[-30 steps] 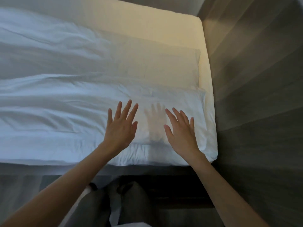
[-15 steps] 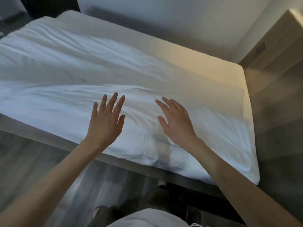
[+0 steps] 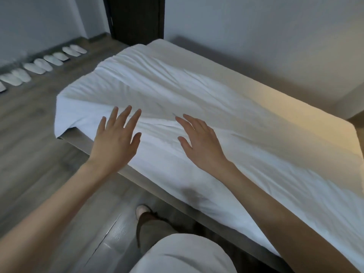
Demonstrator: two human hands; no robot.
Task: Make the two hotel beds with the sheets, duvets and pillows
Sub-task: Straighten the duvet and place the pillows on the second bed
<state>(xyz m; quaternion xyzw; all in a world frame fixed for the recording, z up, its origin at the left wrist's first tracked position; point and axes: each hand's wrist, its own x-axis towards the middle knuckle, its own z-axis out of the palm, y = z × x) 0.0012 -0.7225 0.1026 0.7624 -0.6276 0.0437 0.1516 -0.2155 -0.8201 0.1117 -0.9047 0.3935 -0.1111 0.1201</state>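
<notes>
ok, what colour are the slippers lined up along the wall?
White, plain. The slippers show best in the head view, upper left.

So the duvet (image 3: 197, 91) lies on the bed (image 3: 149, 186), covering most of it. Both hands are over the bed's near side: left hand (image 3: 116, 142) at the edge, right hand (image 3: 199, 142) further in over the duvet. A row of slippers (image 3: 39, 65) sits on the floor (image 3: 29, 154) left of the bed. There's a door (image 3: 137, 18) beyond the bed's far end, a wall (image 3: 256, 36) behind it, and a foot (image 3: 142, 210) on the floor in front.

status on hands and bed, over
Left hand open, fingers spread, at the white duvet's near edge. Right hand open over it, contact unclear. Duvet wrinkled. Slippers in a row by the far wall.
</notes>
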